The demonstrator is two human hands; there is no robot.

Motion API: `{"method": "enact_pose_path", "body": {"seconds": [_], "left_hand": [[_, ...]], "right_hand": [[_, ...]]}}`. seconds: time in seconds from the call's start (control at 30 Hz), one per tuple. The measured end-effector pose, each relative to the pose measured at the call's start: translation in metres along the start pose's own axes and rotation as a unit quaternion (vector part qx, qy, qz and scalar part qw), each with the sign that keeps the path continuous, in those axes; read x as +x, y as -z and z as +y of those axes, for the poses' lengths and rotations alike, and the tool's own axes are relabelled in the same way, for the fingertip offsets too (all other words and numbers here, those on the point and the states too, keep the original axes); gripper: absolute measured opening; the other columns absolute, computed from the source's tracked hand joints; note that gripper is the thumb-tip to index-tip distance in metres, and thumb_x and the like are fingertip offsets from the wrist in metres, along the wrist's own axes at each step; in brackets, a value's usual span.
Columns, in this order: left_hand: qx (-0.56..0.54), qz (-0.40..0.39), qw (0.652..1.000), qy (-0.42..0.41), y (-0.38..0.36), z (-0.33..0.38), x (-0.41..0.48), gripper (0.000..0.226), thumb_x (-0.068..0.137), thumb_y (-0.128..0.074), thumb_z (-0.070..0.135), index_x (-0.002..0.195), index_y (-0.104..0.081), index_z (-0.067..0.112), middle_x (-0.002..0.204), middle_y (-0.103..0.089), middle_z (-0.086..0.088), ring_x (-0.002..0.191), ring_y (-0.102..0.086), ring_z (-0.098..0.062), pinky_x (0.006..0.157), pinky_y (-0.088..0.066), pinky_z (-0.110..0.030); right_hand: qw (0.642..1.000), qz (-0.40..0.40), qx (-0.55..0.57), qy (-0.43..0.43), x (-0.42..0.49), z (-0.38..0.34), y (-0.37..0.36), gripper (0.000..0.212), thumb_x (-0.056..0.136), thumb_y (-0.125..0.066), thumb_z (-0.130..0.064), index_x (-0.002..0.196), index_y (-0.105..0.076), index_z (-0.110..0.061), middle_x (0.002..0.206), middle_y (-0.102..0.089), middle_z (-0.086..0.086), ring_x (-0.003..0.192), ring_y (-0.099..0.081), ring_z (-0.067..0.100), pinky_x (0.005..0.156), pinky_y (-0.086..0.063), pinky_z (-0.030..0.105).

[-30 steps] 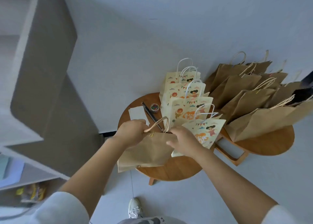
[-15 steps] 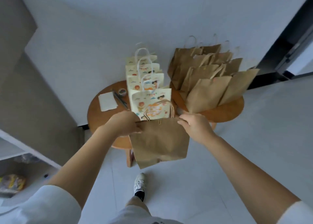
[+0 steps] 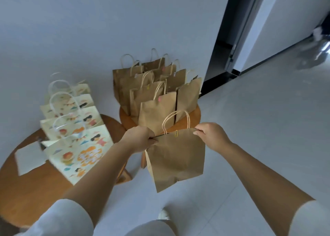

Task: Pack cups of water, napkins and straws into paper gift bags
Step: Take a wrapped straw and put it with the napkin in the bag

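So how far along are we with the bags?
Done: a cluster of brown bags stands on the small table, printed bags on the round table; their contents are hidden. In hand: left hand and right hand pinch the top of a clipped brown bag. Left: placing it; no cups or straws visible.

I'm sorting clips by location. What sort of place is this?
Probably a plain room in a home or office: small round wooden tables against a bare white wall, pale tiled floor, and a dark doorway on the right.
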State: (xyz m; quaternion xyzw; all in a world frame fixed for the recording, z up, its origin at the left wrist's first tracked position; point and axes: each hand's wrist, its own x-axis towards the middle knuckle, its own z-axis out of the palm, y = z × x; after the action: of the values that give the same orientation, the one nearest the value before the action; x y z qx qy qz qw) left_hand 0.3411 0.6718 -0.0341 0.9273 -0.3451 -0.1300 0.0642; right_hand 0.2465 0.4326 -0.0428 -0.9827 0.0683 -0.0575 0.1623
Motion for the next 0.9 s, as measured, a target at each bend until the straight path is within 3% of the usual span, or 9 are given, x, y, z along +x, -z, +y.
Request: {"method": "enact_pose_path", "body": {"seconds": [0.1,0.2,0.33,0.43,0.53,0.67,0.73,0.9], "left_hand": [[-0.019,-0.019,1.0,-0.001,0.001,0.009,0.061,0.04,0.094,-0.052,0.036,0.06,-0.046,0.017,0.062,-0.046,0.004,0.061,-0.043,-0.014,0.055,-0.032,-0.028],[-0.022,-0.024,0.999,0.004,0.003,0.017,0.109,0.036,0.096,-0.049,0.037,0.065,-0.051,0.017,0.071,-0.054,0.0,0.068,-0.049,-0.017,0.06,-0.036,-0.028],[0.001,0.002,0.999,0.04,0.003,0.024,0.154,0.032,0.099,-0.042,0.039,0.077,-0.057,0.02,0.084,-0.062,-0.001,0.082,-0.057,-0.022,0.065,-0.037,-0.027],[0.012,0.02,0.997,0.077,0.002,0.026,0.184,0.035,0.1,-0.037,0.04,0.1,-0.065,0.019,0.097,-0.065,-0.003,0.092,-0.059,-0.025,0.068,-0.039,-0.027],[0.013,0.019,0.993,0.118,0.0,0.026,0.213,0.036,0.101,-0.035,0.039,0.108,-0.064,0.02,0.101,-0.065,-0.004,0.094,-0.059,-0.026,0.069,-0.039,-0.028],[-0.014,0.01,0.982,0.19,-0.008,0.025,0.246,0.035,0.101,-0.035,0.038,0.111,-0.065,0.024,0.099,-0.065,-0.003,0.091,-0.06,-0.025,0.069,-0.039,-0.028],[-0.033,0.007,0.974,0.226,-0.017,0.027,0.259,0.035,0.101,-0.035,0.037,0.113,-0.065,0.024,0.103,-0.065,-0.003,0.093,-0.06,-0.024,0.07,-0.04,-0.027],[-0.11,0.018,0.934,0.339,-0.052,0.041,0.279,0.034,0.101,-0.034,0.032,0.11,-0.066,0.023,0.104,-0.066,-0.002,0.096,-0.059,-0.024,0.07,-0.044,-0.029]], "right_hand": [[1.0,-0.015,-0.013,-0.014,0.042,0.036,0.011,0.042,0.093,-0.054,-0.018,0.058,-0.033,-0.012,0.057,-0.034,-0.001,0.06,-0.037,0.019,0.054,-0.025,0.031],[0.999,-0.034,-0.019,-0.018,0.084,0.067,0.017,0.043,0.094,-0.053,-0.019,0.055,-0.034,-0.015,0.056,-0.036,-0.003,0.058,-0.037,0.017,0.052,-0.025,0.026],[0.999,-0.042,-0.003,-0.02,0.137,0.1,0.016,0.029,0.093,-0.055,-0.019,0.072,-0.058,0.001,0.064,-0.049,0.004,0.067,-0.049,0.025,0.058,-0.033,0.031],[0.998,-0.064,-0.012,0.005,0.175,0.12,0.011,0.034,0.093,-0.055,-0.017,0.062,-0.048,-0.005,0.058,-0.04,0.0,0.064,-0.045,0.025,0.057,-0.03,0.031],[0.996,-0.085,-0.014,0.031,0.214,0.137,0.001,0.042,0.093,-0.054,-0.016,0.055,-0.036,-0.014,0.055,-0.035,-0.003,0.065,-0.042,0.024,0.056,-0.027,0.03],[0.99,-0.118,-0.008,0.073,0.258,0.158,-0.015,0.035,0.094,-0.051,-0.018,0.061,-0.042,-0.009,0.063,-0.043,0.004,0.067,-0.043,0.024,0.057,-0.027,0.031],[0.985,-0.138,-0.018,0.1,0.278,0.168,-0.024,0.03,0.095,-0.049,-0.019,0.069,-0.053,-0.005,0.072,-0.052,0.008,0.07,-0.045,0.023,0.058,-0.029,0.03],[0.978,-0.15,-0.01,0.144,0.304,0.189,-0.056,0.027,0.097,-0.045,-0.018,0.09,-0.067,-0.004,0.087,-0.063,0.011,0.085,-0.056,0.027,0.061,-0.031,0.028]]}}
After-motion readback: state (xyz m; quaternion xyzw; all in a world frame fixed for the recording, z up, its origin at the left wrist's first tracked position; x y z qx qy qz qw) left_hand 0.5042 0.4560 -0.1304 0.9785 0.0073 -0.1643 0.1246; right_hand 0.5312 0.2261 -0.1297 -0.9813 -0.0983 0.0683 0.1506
